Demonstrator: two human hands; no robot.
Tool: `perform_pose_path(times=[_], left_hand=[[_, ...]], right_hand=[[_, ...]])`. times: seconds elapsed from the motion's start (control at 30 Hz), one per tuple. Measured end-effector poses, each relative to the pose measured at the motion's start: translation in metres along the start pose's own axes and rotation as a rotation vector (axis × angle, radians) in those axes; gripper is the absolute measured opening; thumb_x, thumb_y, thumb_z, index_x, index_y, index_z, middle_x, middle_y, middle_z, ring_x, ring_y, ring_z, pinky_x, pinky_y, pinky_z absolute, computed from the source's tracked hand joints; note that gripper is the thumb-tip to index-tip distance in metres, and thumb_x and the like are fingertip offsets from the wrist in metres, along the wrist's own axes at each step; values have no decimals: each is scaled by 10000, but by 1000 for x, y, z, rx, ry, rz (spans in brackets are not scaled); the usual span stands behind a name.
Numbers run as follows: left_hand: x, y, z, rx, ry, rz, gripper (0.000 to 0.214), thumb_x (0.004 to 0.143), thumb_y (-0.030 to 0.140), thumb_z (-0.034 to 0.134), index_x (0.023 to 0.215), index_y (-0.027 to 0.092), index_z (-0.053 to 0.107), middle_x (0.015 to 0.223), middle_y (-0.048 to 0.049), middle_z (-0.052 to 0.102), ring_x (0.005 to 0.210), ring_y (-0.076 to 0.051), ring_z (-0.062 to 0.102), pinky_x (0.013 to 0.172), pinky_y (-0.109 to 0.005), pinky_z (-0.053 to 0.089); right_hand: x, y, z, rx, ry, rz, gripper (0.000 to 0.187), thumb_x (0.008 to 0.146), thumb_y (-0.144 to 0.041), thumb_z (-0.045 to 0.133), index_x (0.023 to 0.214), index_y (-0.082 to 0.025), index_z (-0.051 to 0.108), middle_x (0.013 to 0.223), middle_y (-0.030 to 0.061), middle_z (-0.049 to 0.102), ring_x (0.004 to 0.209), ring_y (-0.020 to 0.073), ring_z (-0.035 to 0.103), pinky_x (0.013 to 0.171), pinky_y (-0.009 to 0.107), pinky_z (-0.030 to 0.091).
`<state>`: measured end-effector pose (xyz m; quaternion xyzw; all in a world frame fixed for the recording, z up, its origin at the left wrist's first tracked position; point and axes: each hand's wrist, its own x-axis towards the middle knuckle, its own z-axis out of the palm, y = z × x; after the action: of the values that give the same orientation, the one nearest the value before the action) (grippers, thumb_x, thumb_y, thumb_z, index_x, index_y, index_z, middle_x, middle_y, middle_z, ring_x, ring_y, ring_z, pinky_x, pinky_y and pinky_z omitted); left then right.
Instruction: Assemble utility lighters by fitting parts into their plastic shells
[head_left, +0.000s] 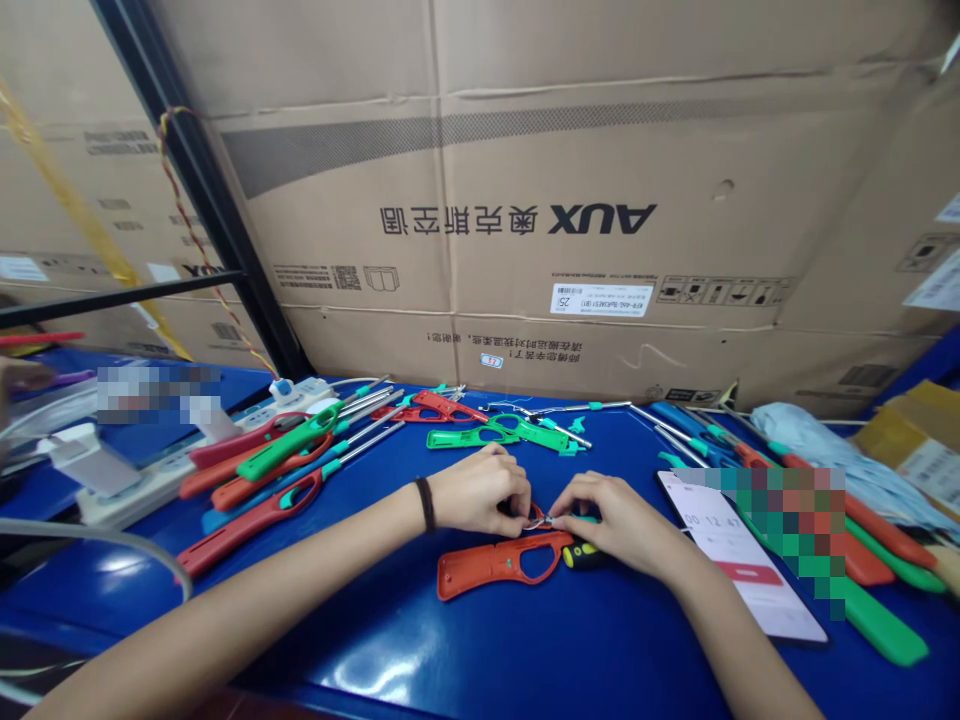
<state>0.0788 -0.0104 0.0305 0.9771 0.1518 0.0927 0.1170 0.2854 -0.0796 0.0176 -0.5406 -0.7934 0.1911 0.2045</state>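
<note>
My left hand (480,492), with a dark band at the wrist, is closed in a pinch at the middle of the blue table. Opposite it, my right hand (609,518) pinches too. Between the fingertips runs a small thin wire-like part (537,523), whose exact kind is too small to make out. Behind it shows some orange plastic, mostly covered by the fingers. Just in front of the hands lies an orange lighter shell half (480,570), its hollow side up. A yellow and black handle (579,556) rests beside it, partly under my right hand.
Several assembled long-necked lighters (255,525) lie at left beside a power strip (157,480). Green shell halves (517,432) and metal tubes lie behind. At right are a phone (742,560) showing a timer and more lighters (885,620). A large carton (480,130) stands behind.
</note>
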Motion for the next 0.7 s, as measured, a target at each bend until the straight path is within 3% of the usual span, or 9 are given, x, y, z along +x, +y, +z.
perform_pose_path(times=[0.47, 0.6, 0.7], left_hand=[[-2, -1, 10, -27, 81, -57, 56, 737, 200, 710, 702, 176, 674, 692, 29, 663, 724, -131, 549, 832, -281, 312], [-1, -1, 8, -78, 61, -91, 44, 744, 206, 708, 709, 182, 696, 712, 18, 679, 722, -135, 570, 809, -277, 341], [2, -4, 7, -196, -4, -171, 35, 746, 203, 699, 731, 178, 719, 722, 4, 691, 697, -129, 589, 705, -235, 388]], right_hand=[[3, 0, -2, 15, -61, 60, 94, 811, -257, 635, 808, -236, 727, 817, 20, 687, 797, 181, 613, 706, 272, 424], [3, 0, -1, 20, -56, 48, 91, 811, -245, 637, 804, -237, 727, 833, 21, 691, 812, 181, 614, 730, 273, 423], [3, 0, 0, 12, -56, 52, 89, 809, -244, 642, 811, -239, 730, 835, 21, 691, 822, 182, 612, 734, 274, 421]])
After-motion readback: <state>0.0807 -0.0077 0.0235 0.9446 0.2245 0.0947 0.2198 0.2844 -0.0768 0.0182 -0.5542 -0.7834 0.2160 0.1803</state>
